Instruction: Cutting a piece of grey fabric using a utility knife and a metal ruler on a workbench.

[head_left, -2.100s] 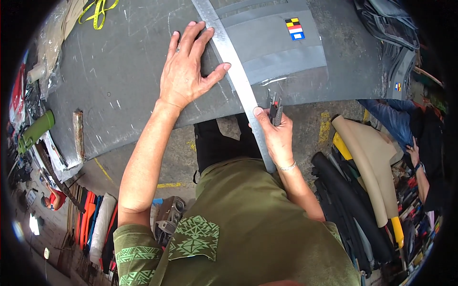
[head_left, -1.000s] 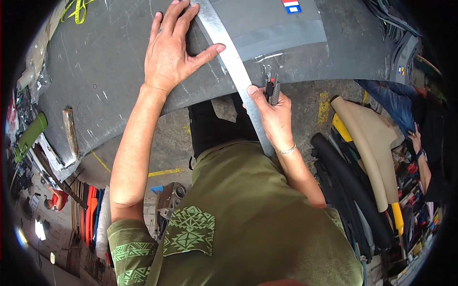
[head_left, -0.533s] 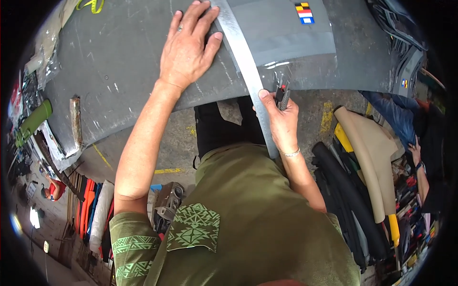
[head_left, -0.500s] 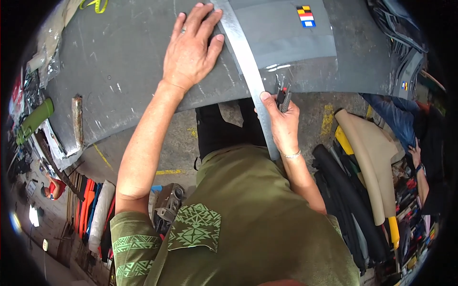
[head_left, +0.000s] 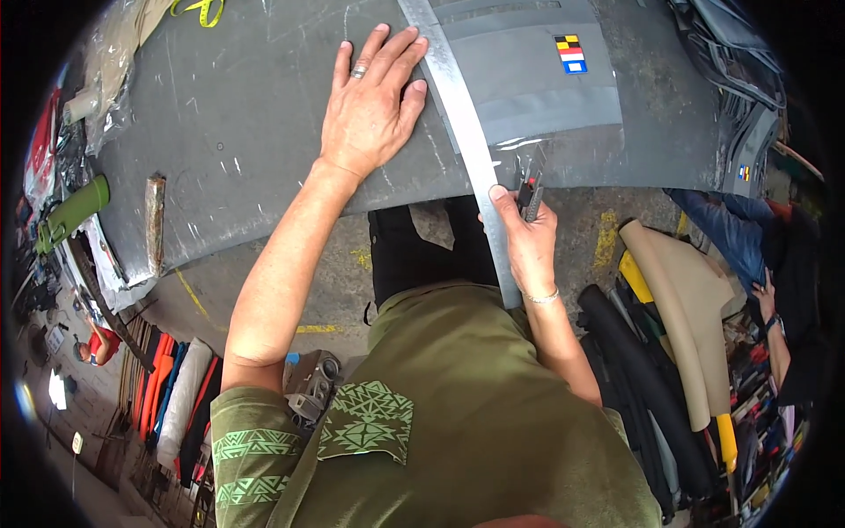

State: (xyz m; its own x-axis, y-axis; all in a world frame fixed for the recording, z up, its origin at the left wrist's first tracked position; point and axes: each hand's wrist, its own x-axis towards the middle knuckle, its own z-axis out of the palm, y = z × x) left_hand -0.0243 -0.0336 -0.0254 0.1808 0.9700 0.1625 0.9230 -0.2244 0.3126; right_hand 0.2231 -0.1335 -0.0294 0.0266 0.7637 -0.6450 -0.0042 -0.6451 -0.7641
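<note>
My left hand (head_left: pixel 374 110) lies flat on the dark grey worktable (head_left: pixel 264 106), fingers stretched out, fingertips against the left edge of a long metal ruler (head_left: pixel 453 92). That ruler lies slantwise over the left side of a grey fabric piece (head_left: pixel 519 66) and juts past the table's near edge toward my body. Beyond the edge, my right hand (head_left: pixel 530 246) pinches the ruler, thumb on top. The same hand also holds a black utility knife (head_left: pixel 532 189) with a red detail, pointing away from me. A small patch of coloured flags (head_left: pixel 570 55) marks the fabric piece.
A yellow tape measure (head_left: pixel 204 11) rests at the far left. Folded dark pieces (head_left: pixel 744 70) are stacked at the right end. Rolled materials, including a beige roll (head_left: pixel 673 317), stand below right; a green roll (head_left: pixel 75 211) is at left. Another person's hand (head_left: pixel 764 295) shows at right.
The whole view has shifted slightly, so table and hands appear lower and farther right. My hands, the ruler and the knife keep about the same places on the table.
</note>
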